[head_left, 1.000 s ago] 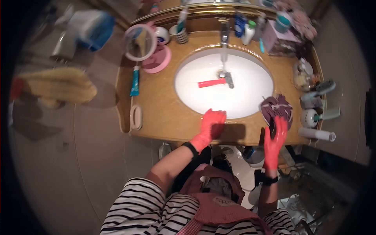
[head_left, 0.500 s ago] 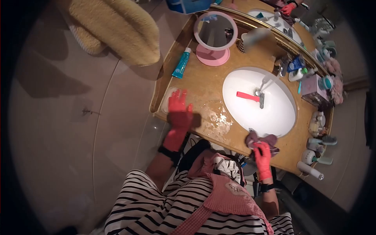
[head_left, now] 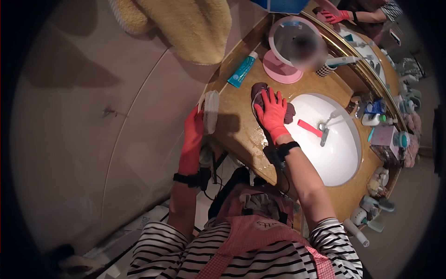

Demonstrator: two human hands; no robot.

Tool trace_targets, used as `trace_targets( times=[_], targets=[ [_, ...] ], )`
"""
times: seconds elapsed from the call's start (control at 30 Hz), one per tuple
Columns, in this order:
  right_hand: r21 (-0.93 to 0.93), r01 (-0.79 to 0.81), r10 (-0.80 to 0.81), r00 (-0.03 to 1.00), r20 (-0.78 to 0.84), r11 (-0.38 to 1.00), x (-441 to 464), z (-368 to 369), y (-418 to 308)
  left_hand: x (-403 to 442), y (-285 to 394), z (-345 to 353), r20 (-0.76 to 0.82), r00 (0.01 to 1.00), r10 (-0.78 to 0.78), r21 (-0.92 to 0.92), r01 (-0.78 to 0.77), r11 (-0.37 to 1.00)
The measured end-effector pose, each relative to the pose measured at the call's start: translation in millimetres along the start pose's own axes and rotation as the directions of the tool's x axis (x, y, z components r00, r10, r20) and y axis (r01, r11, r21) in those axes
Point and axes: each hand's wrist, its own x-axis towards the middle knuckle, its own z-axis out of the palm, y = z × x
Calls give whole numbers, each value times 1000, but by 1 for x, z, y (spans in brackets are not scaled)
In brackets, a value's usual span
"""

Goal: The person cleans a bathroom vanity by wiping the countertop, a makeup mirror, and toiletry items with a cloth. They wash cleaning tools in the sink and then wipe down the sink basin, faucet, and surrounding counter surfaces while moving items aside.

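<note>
Both hands wear red rubber gloves. My right hand [head_left: 273, 111] presses on a bunched purple-brown cloth [head_left: 260, 93] on the wet countertop [head_left: 237, 139], left of the sink, its fingers spread over the cloth. At the counter's left edge, my left hand [head_left: 194, 123] touches the side of a pale oblong dish [head_left: 211, 111]; its fingertips are partly hidden, so its grip is unclear. A red-handled scraper [head_left: 310, 128] lies in the white oval sink [head_left: 332, 162].
A teal tube [head_left: 242, 69] and a pink round mirror [head_left: 283, 67] stand beyond the cloth. A checkered cup [head_left: 326, 69] holds toothbrushes. Bottles, a pink box [head_left: 384, 142] and brushes line the counter's far and right sides. A yellow towel [head_left: 195, 28] hangs at the upper left.
The view has turned toward the counter's left end. My right hand has carried the cloth from the sink's right front to its left side. My left hand has moved from the sink's front to the dish.
</note>
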Motion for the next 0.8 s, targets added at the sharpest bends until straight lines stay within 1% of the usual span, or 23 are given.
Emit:
trace_targets(
  times=[0.07,0.1,0.17,0.2,0.27,0.3,0.33,0.37,0.4,0.43,0.47,0.5,0.53,0.57,0.6,0.63,0.67,0.7,0.73,0.77,0.8],
  targets=[
    [87,-69,72,997,-30,994,1,19,-23,-22,19,-10,-8,997,-77,-44,76,996],
    [95,-60,62,998,-22,994,0,30,-39,-30,22,-14,-21,996,-84,-41,83,996],
    [104,33,-27,998,-58,994,3,52,-80,-38,29,-19,-47,998,-51,-26,49,998],
    [115,43,-36,997,-61,992,4,52,-99,-39,37,-19,-60,997,-46,-20,45,999],
    [228,116,-98,991,-88,967,-15,45,-127,-46,48,-17,-150,984,-100,84,113,990],
    [237,113,-96,992,-82,965,-24,38,-126,-46,49,-14,-153,983,-104,93,119,988],
    [264,248,-270,962,51,932,-34,27,-118,-42,50,-8,-116,988,-98,35,103,994],
    [301,375,-436,884,168,877,-41,16,-107,-38,53,-2,-77,994,-81,-29,79,996],
    [302,516,-550,834,36,802,-62,29,-90,-33,53,7,-79,995,-66,65,71,995],
    [397,525,-580,814,24,753,-77,12,-75,-31,51,13,-75,996,-53,58,57,997],
    [484,530,-609,793,9,697,-92,-10,-60,-28,48,19,-10,992,126,256,-119,959],
    [464,494,-588,805,75,735,-105,-37,-48,-23,46,25,79,954,290,429,-296,853],
    [401,430,-523,838,157,809,-127,-46,-31,-21,43,30,120,951,286,500,-306,810],
    [356,393,-466,872,148,848,-145,-60,-13,-20,36,33,124,948,294,495,-316,809],
    [312,352,-408,903,136,883,-160,-72,3,-16,29,36,214,936,280,569,-352,743],
    [284,256,-293,951,97,924,-174,-74,18,-10,26,40,297,920,257,632,-391,669],
    [320,126,-151,987,55,939,-185,-67,32,-5,27,46,299,916,267,629,-400,667],
    [412,7,-23,999,34,911,-179,-74,37,-1,30,57,307,857,414,592,-512,622],
    [462,-80,82,996,16,883,-171,-76,39,3,32,69,308,774,552,553,-619,559],
    [510,-164,189,982,2,844,-155,-87,37,14,35,84,318,765,560,544,-631,553],
    [597,-181,228,974,-4,782,-136,-94,33,30,41,102,342,769,540,562,-628,539]
  ],
)
